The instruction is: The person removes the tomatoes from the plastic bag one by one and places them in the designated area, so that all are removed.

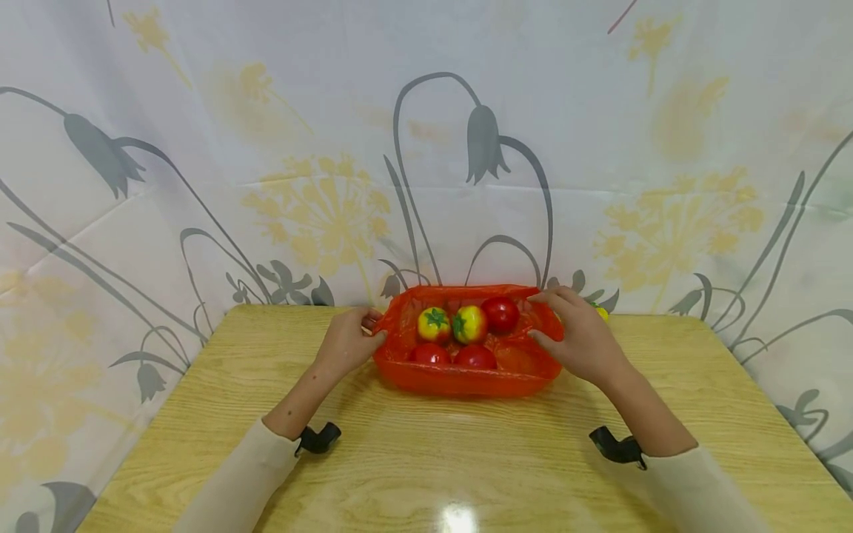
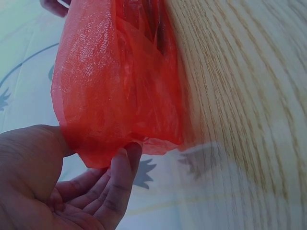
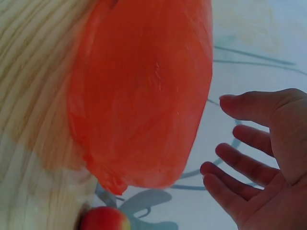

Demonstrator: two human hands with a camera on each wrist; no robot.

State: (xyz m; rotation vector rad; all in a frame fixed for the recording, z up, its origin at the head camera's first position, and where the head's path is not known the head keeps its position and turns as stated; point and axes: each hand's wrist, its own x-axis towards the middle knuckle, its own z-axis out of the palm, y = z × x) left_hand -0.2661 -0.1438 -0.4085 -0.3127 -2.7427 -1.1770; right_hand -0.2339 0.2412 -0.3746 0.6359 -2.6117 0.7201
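A red, see-through plastic bag [image 1: 466, 379] lies on the table with its mouth spread wide. Inside it sit two yellow-red fruits with green leafy tops, one at the left [image 1: 434, 326] and one in the middle [image 1: 470, 324]. A shiny red round fruit [image 1: 500, 314] and several more red ones lie around them. My left hand [image 1: 349, 340] pinches the bag's left edge between thumb and fingers, seen closely in the left wrist view. At the right edge, my right hand [image 1: 581, 337] has its fingers spread, holding nothing; the right wrist view shows them apart from the bag.
Outside the bag, a red-yellow fruit [image 3: 104, 219] rests on the table, mostly hidden behind my right hand in the head view. The wooden table [image 1: 426, 459] ends at a flower-printed cloth [image 1: 426, 148] just behind the bag.
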